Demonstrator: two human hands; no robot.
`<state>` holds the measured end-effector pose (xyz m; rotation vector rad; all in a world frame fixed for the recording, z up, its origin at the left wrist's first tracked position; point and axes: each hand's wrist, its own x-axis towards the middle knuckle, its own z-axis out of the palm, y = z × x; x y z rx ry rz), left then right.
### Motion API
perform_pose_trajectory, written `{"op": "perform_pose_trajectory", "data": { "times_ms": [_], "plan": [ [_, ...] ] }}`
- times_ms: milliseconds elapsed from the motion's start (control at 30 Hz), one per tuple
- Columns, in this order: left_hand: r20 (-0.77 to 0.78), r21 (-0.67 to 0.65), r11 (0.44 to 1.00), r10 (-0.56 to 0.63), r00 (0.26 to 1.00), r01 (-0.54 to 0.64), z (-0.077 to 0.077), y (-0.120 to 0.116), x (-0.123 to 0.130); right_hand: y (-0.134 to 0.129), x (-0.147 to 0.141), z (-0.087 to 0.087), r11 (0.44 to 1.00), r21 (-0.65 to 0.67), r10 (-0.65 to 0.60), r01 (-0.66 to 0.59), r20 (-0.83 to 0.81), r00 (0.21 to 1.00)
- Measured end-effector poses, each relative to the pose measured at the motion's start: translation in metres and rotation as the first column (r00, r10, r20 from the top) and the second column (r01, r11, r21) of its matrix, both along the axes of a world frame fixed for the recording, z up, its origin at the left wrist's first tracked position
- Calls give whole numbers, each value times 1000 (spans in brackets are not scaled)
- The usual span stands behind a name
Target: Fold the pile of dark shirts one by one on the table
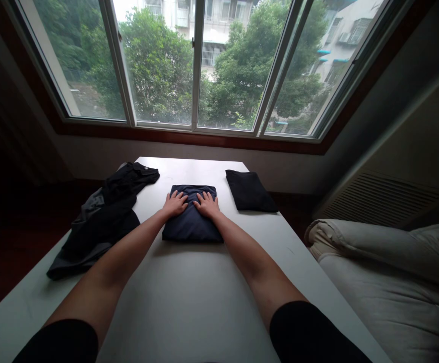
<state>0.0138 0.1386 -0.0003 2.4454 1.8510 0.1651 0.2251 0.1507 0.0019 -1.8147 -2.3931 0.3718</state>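
Observation:
A dark navy garment (192, 229), folded into a flat rectangle, lies on the white table (159, 312). My left hand (175, 204) rests flat on its left upper part with the fingers spread. On the right upper part lies my right hand (206, 204), palm down and fingers apart. Both hands touch the cloth without gripping it. Whether it is a shirt or another garment I cannot tell.
To the left, a loose heap of black and grey clothes (102, 217) reaches the table's edge. A folded black garment (250, 191) lies at the right edge. A beige sofa (393, 272) stands to the right, and a window (196, 75) is beyond the table.

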Motion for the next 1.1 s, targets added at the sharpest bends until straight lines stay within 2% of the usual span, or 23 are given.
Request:
{"op": "perform_pose_trajectory", "data": {
  "times_ms": [133, 233, 333, 433, 533, 600, 700, 833, 900, 967, 1100],
  "plan": [
    [36, -15, 996, -83, 996, 84, 1, -21, 3, 0, 0, 3, 1000, 16, -11, 11, -31, 999],
    [59, -41, 991, -128, 990, 130, -1, -48, -3, -7, 7, 9, 995, 101, 13, 2, -143, 990],
    [73, -4, 993, -117, 990, 118, -4, -79, -11, -20, 23, 15, 983, 182, 14, 35, -262, 965],
    [82, 71, 992, -112, 990, 107, -1, -105, -13, -42, 49, 18, 974, 206, -22, 93, -324, 946],
    [101, 151, 977, -168, 981, 152, 13, -120, -7, -72, 77, 18, 975, 125, -108, 183, -449, 887],
    [116, 193, 958, -238, 964, 214, 25, -124, 3, -95, 93, 18, 976, -73, -212, 205, -541, 814],
    [133, 199, 919, -370, 920, 340, 38, -127, 25, -128, 111, 20, 927, -369, -315, 65, -675, 667],
    [154, 154, 891, -448, 880, 427, 33, -131, 55, -163, 124, 28, 879, -438, -324, -191, -841, 434],
    [162, 121, 899, -436, 885, 421, 25, -134, 64, -174, 126, 32, 835, -456, -324, -310, -861, 393],
    [167, 104, 909, -417, 893, 405, 19, -136, 66, -182, 125, 35, 783, -482, -328, -392, -857, 398],
    [194, 148, 922, -382, 904, 358, 14, -138, 65, -183, 116, 38, 752, -492, -368, -438, -865, 341]
  ]
}}
